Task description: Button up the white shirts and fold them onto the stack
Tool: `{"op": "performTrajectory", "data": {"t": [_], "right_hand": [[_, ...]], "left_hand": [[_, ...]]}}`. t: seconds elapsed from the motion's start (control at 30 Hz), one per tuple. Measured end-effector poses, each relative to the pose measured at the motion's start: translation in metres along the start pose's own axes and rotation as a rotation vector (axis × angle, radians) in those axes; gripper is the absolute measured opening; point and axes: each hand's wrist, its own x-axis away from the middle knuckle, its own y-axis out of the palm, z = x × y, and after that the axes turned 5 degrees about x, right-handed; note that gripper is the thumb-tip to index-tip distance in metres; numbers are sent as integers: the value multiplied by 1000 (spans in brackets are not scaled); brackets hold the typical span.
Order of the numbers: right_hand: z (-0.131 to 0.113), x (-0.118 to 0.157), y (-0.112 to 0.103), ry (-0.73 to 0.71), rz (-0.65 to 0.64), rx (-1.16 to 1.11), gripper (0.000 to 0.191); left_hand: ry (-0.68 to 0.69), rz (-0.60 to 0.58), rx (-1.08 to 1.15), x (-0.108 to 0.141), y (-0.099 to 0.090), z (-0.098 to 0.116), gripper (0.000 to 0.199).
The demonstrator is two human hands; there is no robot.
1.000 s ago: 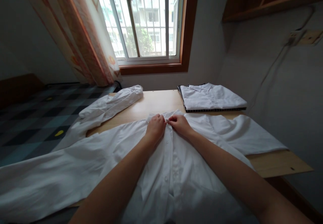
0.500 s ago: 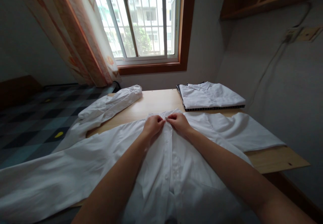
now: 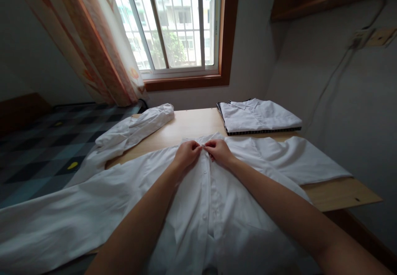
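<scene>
A white long-sleeved shirt [image 3: 245,209] lies spread over the wooden table, its collar toward the window and its sleeves stretched out to both sides. Just below the collar, my left hand [image 3: 187,154] pinches the front edge of the shirt. My right hand [image 3: 219,151] pinches the opposite front edge right beside it, fingertips almost meeting. The button placket runs down toward me from between my hands, with small buttons showing along it. Whatever small part sits between the fingertips is hidden.
A folded white shirt [image 3: 260,115] rests on dark striped cloth at the table's [image 3: 195,120] back right. Another crumpled white garment [image 3: 133,128] lies at the left, across the table edge and the checked bed [image 3: 40,151]. A window [image 3: 182,27] and curtain [image 3: 102,51] stand behind.
Both hands stay at the shirt's neck opening, with only slight finger movement. The view has shifted a little; the garments lie as before.
</scene>
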Motion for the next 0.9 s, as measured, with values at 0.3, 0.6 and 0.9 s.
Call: {"op": "performTrajectory", "data": {"t": [0.3, 0.6, 0.9], "right_hand": [[0, 0, -5, -45, -41, 120, 9], [-1, 0, -7, -102, -46, 247, 13], [-3, -2, -10, -62, -85, 254, 12]], "left_hand": [[129, -6, -237, 6, 0, 6, 14], [127, -14, -426, 13, 0, 22, 21], [156, -58, -510, 13, 2, 25, 22]]}}
